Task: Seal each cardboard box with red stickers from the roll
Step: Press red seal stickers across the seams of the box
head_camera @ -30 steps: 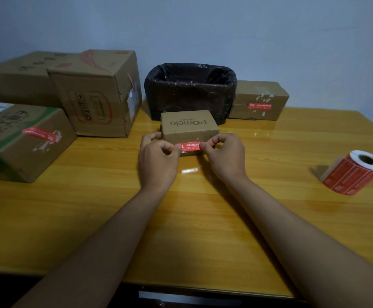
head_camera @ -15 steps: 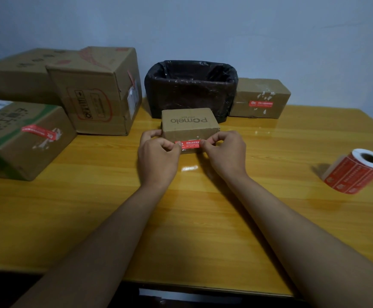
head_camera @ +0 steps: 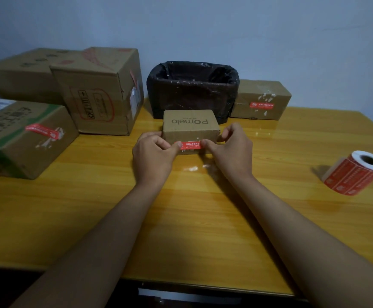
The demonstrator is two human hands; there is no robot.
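Observation:
A small cardboard box (head_camera: 190, 126) printed "Pomelo" stands at the table's middle, in front of the bin. A red sticker (head_camera: 191, 145) lies across its near face. My left hand (head_camera: 153, 160) holds the box's left end with curled fingers, its thumb pressing the sticker's left end. My right hand (head_camera: 231, 152) grips the right end, thumb on the sticker's right end and forefinger at the box's upper right edge. The roll of red stickers (head_camera: 357, 173) lies on its side far right, apart from both hands.
A black-lined bin (head_camera: 192, 90) stands behind the small box. A stickered box (head_camera: 261, 100) sits right of the bin. Three larger boxes crowd the left: a stickered one (head_camera: 25, 136) nearest, a tall one (head_camera: 98, 90) and another (head_camera: 23, 74) behind. The wooden table (head_camera: 203, 218) ends near me.
The sticker now lies flatter on the box's near face under both thumbs. My right forefinger has risen to the box's upper right edge. The box and the roll have stayed put.

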